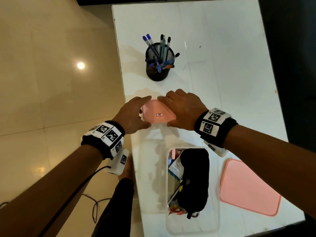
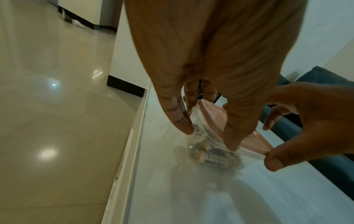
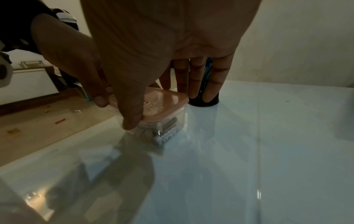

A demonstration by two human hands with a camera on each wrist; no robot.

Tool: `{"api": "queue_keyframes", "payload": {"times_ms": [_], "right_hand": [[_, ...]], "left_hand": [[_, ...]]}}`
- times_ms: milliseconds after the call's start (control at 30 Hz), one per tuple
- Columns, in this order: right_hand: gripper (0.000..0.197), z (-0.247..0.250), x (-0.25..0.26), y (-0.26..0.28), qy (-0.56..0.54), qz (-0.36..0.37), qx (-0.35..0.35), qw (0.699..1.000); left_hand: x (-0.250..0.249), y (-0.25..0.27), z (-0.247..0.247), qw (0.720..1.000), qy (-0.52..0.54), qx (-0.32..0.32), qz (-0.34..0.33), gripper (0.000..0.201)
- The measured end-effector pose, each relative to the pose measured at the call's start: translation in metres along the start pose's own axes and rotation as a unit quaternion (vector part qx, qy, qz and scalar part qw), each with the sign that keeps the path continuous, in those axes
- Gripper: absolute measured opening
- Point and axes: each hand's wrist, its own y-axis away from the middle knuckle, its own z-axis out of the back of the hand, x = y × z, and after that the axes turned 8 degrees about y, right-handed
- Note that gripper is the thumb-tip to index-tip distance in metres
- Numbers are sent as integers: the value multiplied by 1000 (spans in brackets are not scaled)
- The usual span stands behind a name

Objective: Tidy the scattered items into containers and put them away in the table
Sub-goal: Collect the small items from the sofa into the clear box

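Holding the small clear box (image 1: 158, 115) from both sides, I have it standing on the white table (image 1: 222, 65), near the table's left edge and just this side of the black mesh pen holder (image 1: 158, 65). Its pink lid (image 3: 162, 104) is seated on top, with a small label in the middle. Through the clear wall I can see batteries (image 2: 208, 157) lying inside, so I judge it heavier than its size suggests, and the load may roll and shift the balance if I tilt it. The plastic looks stiff and smooth, probably a bit slippery on this glossy top. I would take it low on the two opposite walls, not by the lid alone, since I cannot tell whether the lid is snapped down all round.

My left hand (image 1: 135, 115) comes in from the left, thumb on the near corner and fingers (image 2: 180, 121) curled down over the left edge of the lid. My right hand (image 1: 181, 108) mirrors it from the right, thumb pressed at the near right corner, fingers reaching down past the far side. Both wrists are raised above the table, palms facing down and inward.

Nearer to me sits the larger clear tub (image 1: 193, 228), filled and open, with its own pink lid (image 1: 249, 187) lying flat to its right.
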Motion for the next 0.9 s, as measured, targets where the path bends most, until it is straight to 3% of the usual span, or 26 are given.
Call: {"api": "queue_keyframes", "payload": {"times_ms": [300, 700, 900], "right_hand": [[89, -1, 8, -5, 19, -9, 21, 1000], [85, 6, 13, -14, -31, -32, 62, 997], [87, 7, 13, -15, -45, -40, 74, 995]], "left_hand": [[-6, -2, 0, 998, 39, 3, 42, 95], [-17, -13, 14, 984, -160, 80, 23, 96], [-15, -18, 18, 976, -190, 109, 4, 95]]}}
